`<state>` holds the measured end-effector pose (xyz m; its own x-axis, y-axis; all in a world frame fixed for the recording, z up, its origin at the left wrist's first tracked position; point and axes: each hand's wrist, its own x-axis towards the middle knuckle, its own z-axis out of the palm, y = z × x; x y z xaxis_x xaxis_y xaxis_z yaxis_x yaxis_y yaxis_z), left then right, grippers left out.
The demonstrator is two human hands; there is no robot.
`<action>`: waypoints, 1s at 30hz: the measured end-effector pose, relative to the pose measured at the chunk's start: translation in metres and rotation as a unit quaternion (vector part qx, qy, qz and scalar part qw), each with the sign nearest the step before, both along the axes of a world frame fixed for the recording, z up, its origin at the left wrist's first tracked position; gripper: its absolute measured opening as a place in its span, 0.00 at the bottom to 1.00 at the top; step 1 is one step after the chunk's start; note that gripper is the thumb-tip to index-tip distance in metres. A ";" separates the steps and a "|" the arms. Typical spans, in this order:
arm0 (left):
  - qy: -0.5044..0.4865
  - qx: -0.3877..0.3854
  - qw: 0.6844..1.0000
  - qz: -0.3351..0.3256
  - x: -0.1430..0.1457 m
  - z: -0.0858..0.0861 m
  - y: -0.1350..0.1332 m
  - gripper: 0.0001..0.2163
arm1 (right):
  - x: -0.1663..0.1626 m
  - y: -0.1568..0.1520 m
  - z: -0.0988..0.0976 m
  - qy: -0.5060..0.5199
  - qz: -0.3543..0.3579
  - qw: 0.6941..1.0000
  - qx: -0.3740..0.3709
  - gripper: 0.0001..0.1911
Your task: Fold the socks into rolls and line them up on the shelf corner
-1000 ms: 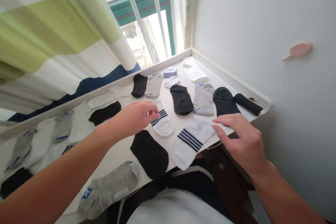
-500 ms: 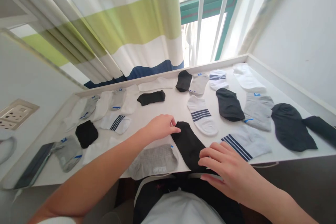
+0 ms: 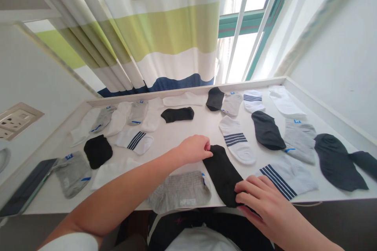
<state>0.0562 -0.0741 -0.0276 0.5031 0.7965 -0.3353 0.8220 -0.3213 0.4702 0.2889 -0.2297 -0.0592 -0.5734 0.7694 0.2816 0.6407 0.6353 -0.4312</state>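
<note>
A black sock [image 3: 222, 176] lies slanted at the front of the white desk [image 3: 188, 133]. My left hand [image 3: 196, 149] pinches its far end between thumb and fingertips. At the near end, the fingers of my right hand [image 3: 262, 202] rest on the sock, and the thumb sits lower, by the desk's front edge; the fingers look closed on it. Left of this sock lies a grey sock [image 3: 182, 192] with "HIPSTEP" lettering, under my left forearm. A white sock with dark stripes [image 3: 235, 141] is just beyond, and another striped sock [image 3: 290, 176] lies right of my right hand.
More socks spread across the desk: a black one [image 3: 177, 114] at the back, a bunched black one [image 3: 98, 151] and a grey one [image 3: 72, 174] at left, dark ones [image 3: 268, 130] at right. A phone [image 3: 28, 184] lies at the left edge. Raised rims border the desk.
The view has shifted, so the desk appears lower. My left thumb and fingers have closed on the sock's far end, and my right fingers have come onto its near end.
</note>
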 end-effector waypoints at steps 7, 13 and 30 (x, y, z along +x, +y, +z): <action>-0.180 -0.050 0.979 0.080 -0.023 0.015 0.024 0.08 | -0.016 0.025 0.027 0.019 -0.004 0.999 0.049 0.07; -0.180 0.015 0.976 0.124 -0.068 0.022 0.062 0.10 | -0.073 0.070 0.036 -0.020 0.023 0.996 0.087 0.05; -0.022 0.278 0.960 -0.003 -0.117 0.001 0.059 0.05 | -0.140 0.096 0.023 -0.106 0.088 0.990 0.010 0.20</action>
<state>-0.0605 -0.0149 -0.0266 0.5117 0.8437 0.1623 0.8032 -0.5369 0.2583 0.1491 -0.1335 -0.0364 -0.7459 0.6480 0.1540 0.5943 0.7519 -0.2854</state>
